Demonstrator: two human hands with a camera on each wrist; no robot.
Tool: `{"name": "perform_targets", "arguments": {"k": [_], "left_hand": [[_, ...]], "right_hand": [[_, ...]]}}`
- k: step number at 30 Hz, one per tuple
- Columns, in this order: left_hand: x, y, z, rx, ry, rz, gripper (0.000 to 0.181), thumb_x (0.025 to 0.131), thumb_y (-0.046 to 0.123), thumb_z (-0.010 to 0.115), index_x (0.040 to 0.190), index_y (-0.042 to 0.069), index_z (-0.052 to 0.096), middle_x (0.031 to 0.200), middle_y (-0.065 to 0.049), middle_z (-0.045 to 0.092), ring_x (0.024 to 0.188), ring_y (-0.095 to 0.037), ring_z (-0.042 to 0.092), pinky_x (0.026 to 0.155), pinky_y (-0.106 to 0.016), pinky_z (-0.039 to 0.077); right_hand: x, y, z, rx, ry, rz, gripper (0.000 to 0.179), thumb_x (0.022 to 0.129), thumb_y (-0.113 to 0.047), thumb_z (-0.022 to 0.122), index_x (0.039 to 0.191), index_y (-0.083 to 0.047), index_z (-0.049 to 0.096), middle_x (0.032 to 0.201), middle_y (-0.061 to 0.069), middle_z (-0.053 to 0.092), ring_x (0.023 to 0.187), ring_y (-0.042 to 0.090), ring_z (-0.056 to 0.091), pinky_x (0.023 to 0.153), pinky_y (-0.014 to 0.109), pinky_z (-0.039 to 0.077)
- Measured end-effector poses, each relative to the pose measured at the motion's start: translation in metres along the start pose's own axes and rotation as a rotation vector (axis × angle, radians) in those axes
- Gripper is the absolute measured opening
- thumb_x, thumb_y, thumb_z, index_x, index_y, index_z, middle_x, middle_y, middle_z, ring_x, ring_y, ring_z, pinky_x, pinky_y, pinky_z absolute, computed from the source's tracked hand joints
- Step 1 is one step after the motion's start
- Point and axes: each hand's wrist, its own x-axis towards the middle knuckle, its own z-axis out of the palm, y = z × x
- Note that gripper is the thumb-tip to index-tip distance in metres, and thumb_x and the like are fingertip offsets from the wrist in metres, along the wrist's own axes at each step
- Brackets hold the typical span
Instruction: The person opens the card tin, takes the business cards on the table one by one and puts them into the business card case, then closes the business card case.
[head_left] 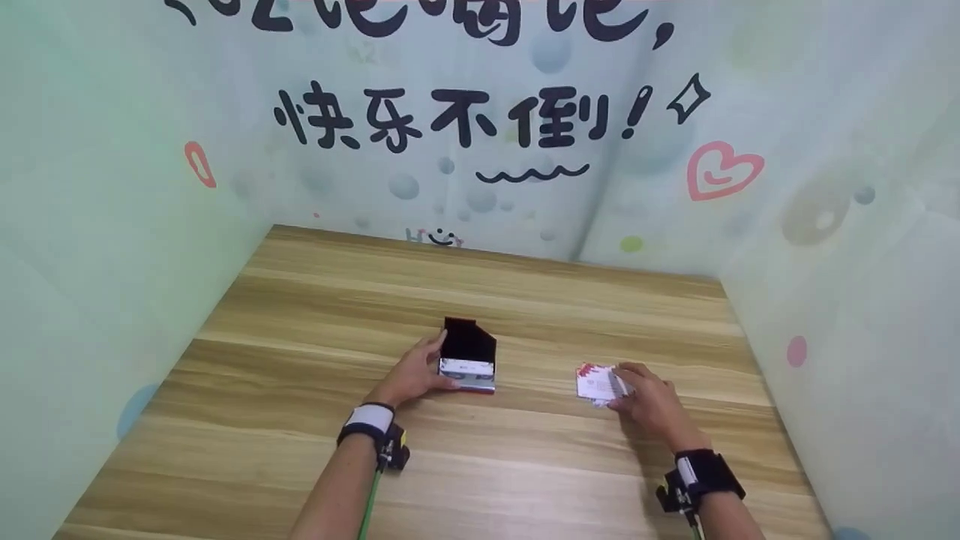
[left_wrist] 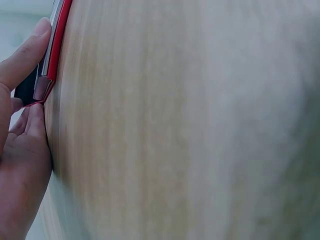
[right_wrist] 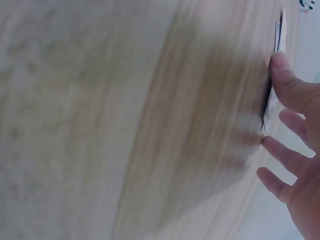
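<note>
A card case [head_left: 468,345] lies on the table with its lid folded back, showing a black inside and a pale card in its near part. Its red edge [left_wrist: 61,40] shows in the left wrist view. My left hand [head_left: 412,375] grips the case from the left, thumb on the near edge and fingers along the side. Farther right, my right hand [head_left: 651,397] holds a few white and red cards [head_left: 598,381] between thumb and fingers, close to the table. Seen edge-on in the right wrist view, the cards [right_wrist: 267,112] are partly hidden by the thumb.
The wood-grain table [head_left: 315,315] carries both items. Printed fabric walls [head_left: 480,202] enclose it at the back and on both sides. Each wrist wears a strap with a small camera, and a green cable [head_left: 369,502] runs along the left forearm.
</note>
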Motion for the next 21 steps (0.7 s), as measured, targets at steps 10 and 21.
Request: {"name": "perform_targets", "arguments": {"k": [10,21], "left_hand": [[0.0018,0.0008,0.0001,0.035,0.002,-0.027,0.103,0.076,0.017,0.087,0.159,0.013,0.025,0.164,-0.028,0.015,0.153,-0.042,0.019,0.127,-0.052,0.014],[0.0001,-0.0015,0.0021,-0.019,-0.008,-0.006,0.105,0.076,0.012,0.086,0.159,0.009,0.023,0.165,-0.026,0.014,0.147,-0.040,0.034,0.125,-0.046,0.025]], "right_hand": [[0.0001,0.0043,0.0030,0.024,0.063,-0.034,0.047,0.078,-0.011,0.082,0.121,0.001,0.068,0.121,0.022,0.069,0.112,0.042,0.064,0.098,0.061,0.049],[0.0012,0.0048,0.0043,0.037,0.024,0.072,0.063,0.080,-0.017,0.083,0.132,0.007,0.059,0.121,0.028,0.061,0.108,0.044,0.062,0.094,0.061,0.046]]}}
